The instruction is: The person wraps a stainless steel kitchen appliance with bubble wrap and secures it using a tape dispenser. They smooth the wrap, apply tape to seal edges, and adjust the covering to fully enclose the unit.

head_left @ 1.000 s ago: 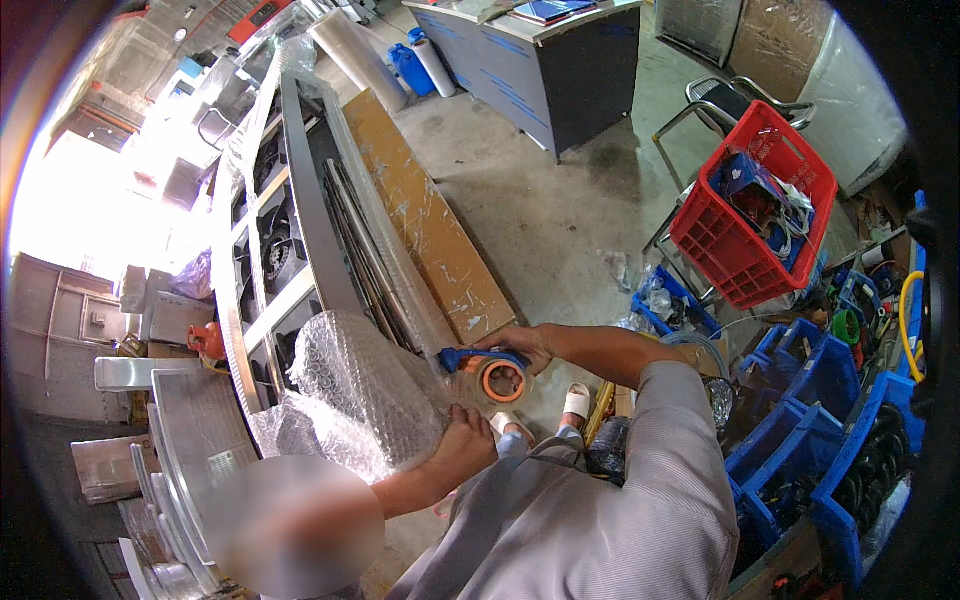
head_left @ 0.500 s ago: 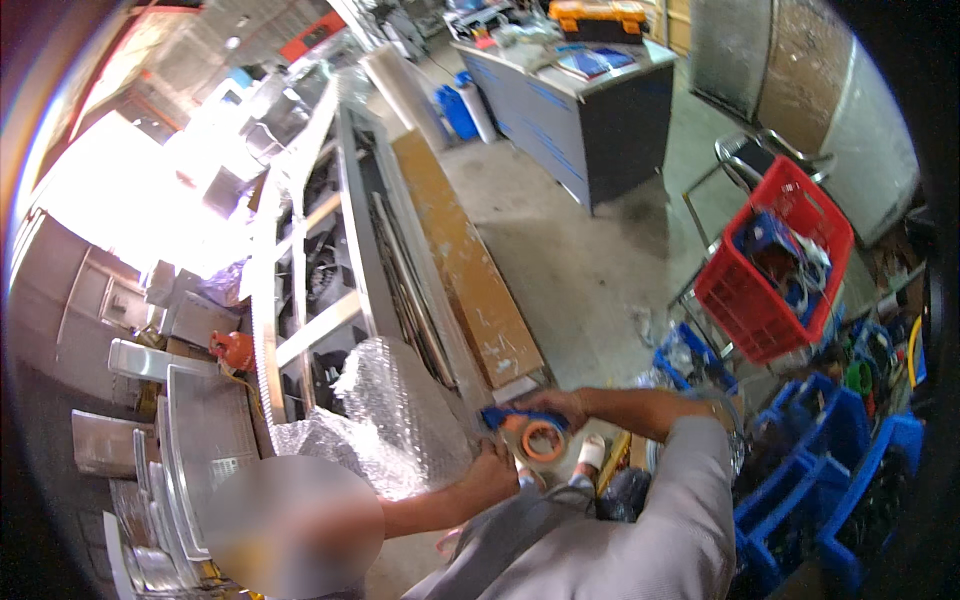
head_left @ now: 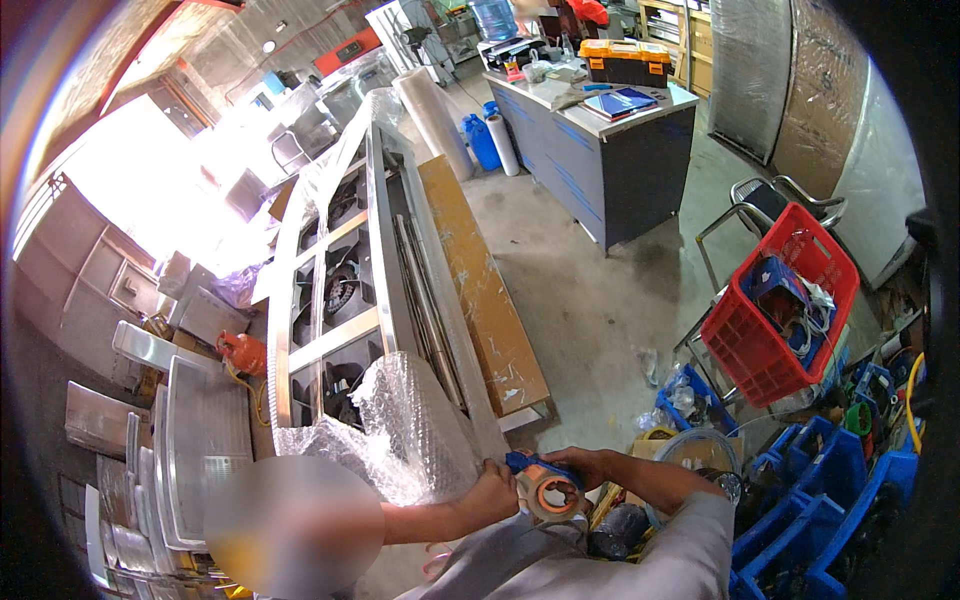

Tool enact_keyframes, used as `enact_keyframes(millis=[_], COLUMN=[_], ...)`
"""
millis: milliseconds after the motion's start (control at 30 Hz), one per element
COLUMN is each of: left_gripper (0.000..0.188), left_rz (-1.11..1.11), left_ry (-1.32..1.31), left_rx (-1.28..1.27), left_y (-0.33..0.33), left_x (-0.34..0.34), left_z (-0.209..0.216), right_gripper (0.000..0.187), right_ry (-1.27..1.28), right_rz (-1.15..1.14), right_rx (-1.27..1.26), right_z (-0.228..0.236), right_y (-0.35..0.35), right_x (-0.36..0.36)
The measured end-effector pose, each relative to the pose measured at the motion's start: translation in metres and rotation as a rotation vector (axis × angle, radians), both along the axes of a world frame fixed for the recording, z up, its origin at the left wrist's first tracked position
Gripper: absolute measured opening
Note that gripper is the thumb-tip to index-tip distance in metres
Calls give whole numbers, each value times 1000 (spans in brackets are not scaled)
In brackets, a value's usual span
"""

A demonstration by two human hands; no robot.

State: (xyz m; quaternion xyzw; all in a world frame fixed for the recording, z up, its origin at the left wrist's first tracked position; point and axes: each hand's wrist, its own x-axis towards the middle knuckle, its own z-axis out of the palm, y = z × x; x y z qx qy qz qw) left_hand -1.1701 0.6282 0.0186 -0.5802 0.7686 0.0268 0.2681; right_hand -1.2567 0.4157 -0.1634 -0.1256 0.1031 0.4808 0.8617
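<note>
A tape dispenser (head_left: 548, 490) with a blue head and a wide roll on an orange core is gripped in my right hand (head_left: 582, 467). Close beside its blue head, my left hand (head_left: 490, 492) has its fingers closed at the edge of the bubble wrap; what they pinch is too small to make out. The bubble wrap (head_left: 415, 430) lies bunched over the near end of a long metal stove (head_left: 345, 328) with several black burners. Clear film covers part of the stove's left side and far end. A blurred patch hides part of my left arm.
A brown board (head_left: 490, 330) runs along the stove's right side. Right of me are a red crate (head_left: 745, 345) and blue bins (head_left: 815, 480). A grey desk (head_left: 640, 180) carries an orange-and-black toolbox (head_left: 625, 65). An orange gas cylinder (head_left: 241, 352) stands on the left.
The view has tilted, so the stove, desk and crate sit lower and farther right. The tape dispenser has turned and lowered, its head now beside my left hand.
</note>
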Motion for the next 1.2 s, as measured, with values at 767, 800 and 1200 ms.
enact_keyframes(millis=[767, 800, 1200], left_gripper=[15, 20, 13], left_rz=[-341, -356, -437], left_ry=[2, 1, 87], left_rx=[-86, -89, -65], left_y=[-13, -14, -22], left_x=[10, 5, 29], left_z=[-30, -32, 0], right_gripper=[42, 38, 57], right_ry=[-222, -117, 80], right_rz=[-1124, -1320, -1590], right_rx=[-1178, -750, 88], right_z=[-73, -100, -13], right_y=[236, 249, 307], right_x=[-44, -45, 4])
